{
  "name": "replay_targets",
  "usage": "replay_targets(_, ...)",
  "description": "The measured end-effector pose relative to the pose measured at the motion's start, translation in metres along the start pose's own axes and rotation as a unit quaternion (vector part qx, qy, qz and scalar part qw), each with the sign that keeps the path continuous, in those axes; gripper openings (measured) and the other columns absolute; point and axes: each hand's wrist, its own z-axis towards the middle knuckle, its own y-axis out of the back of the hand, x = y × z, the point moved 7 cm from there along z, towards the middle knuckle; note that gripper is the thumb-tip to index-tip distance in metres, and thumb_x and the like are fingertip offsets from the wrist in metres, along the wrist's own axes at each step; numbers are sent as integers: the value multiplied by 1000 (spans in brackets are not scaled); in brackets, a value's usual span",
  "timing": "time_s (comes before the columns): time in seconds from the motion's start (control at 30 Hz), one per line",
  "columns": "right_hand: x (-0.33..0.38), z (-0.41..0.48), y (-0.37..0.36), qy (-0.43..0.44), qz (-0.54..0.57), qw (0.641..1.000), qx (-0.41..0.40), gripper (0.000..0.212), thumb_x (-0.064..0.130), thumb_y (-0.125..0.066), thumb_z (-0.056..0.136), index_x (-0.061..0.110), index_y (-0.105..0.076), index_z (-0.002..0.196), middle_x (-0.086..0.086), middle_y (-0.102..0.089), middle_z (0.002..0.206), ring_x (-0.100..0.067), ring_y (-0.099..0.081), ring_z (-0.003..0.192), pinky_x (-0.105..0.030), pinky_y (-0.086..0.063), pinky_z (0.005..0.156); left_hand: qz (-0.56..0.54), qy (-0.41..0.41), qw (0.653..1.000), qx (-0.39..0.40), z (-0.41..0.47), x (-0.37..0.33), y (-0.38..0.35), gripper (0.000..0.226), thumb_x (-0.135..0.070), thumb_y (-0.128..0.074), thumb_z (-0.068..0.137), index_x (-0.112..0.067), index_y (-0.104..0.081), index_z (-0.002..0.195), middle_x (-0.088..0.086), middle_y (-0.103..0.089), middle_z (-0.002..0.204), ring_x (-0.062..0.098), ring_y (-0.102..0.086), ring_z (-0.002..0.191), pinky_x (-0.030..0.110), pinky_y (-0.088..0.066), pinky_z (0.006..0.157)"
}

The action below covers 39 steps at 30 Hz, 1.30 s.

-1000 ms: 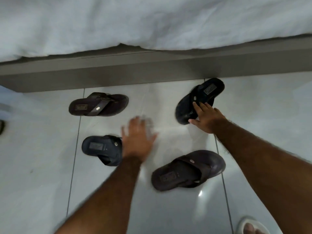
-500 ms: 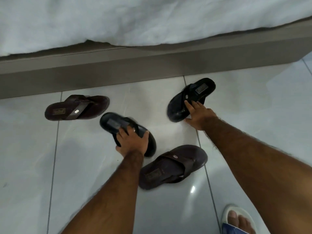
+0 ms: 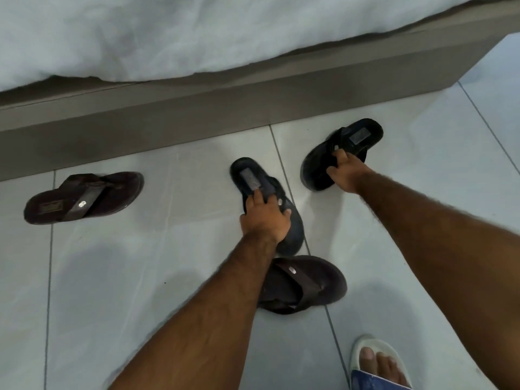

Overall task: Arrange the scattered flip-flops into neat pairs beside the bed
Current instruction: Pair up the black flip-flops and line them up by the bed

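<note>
Two black flip-flops and two brown ones lie on the pale tiled floor beside the bed. My left hand [image 3: 266,219] grips the strap of one black flip-flop [image 3: 250,180] at the centre, its heel toward the bed. My right hand [image 3: 347,173] holds the strap of the other black flip-flop [image 3: 357,139], which lies to the right, angled up-right. One brown flip-flop [image 3: 84,197] rests alone at the left. The second brown flip-flop [image 3: 309,285] lies below the centre, partly hidden under my left forearm.
The grey bed base [image 3: 225,108] runs across the top with a white cover [image 3: 197,32] hanging over it. My foot in a white and blue slipper [image 3: 377,364] stands at the bottom right. Bare tiles spread at the lower left.
My left hand took hold of the left black flip-flop and carried it right and toward the bed, turning it beside the other. My right hand closed on the other black flip-flop's strap.
</note>
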Motion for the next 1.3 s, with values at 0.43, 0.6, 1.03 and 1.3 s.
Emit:
replay_targets(0.43, 57, -5, -23, 101, -101, 989, 42, 62, 37, -47, 98, 13, -33, 153, -17, -39, 156, -38, -36, 141, -46, -32, 119, 56, -166, 972, 159, -68, -131, -82, 45, -34, -49, 100, -17, -51, 143, 15, -11, 168, 33, -20, 151, 48, -34, 116)
replay_targets(0.6, 72, -28, -39, 199, -109, 970, 92, 58, 24, -57, 93, 24, -44, 150, -12, -39, 157, -35, -39, 144, -45, -31, 121, 87, -241, 949, 182, -58, -141, -80, 46, -19, -40, 105, 1, -42, 147, 22, -34, 159, 34, -35, 146, 44, -31, 120)
replay_targets(1.03, -107, -124, -24, 247, -318, 914, 46, 99, 90, -40, 75, 38, -23, 157, -4, -8, 171, -25, -25, 152, -42, -39, 116, 33, -103, 994, -16, 45, 1, 22, 90, -48, -63, 90, -32, -9, 160, 10, -12, 168, 35, -26, 149, 54, -35, 117)
replay_targets(1.3, -116, -93, -26, 76, -116, 990, 20, 105, 57, -71, 83, 27, -10, 163, 7, 22, 169, -28, -36, 149, -45, -40, 117, 23, -78, 996, -38, -2, -30, -24, 88, -44, -70, 86, -30, -20, 157, 16, -21, 156, 37, -36, 134, 49, -49, 104)
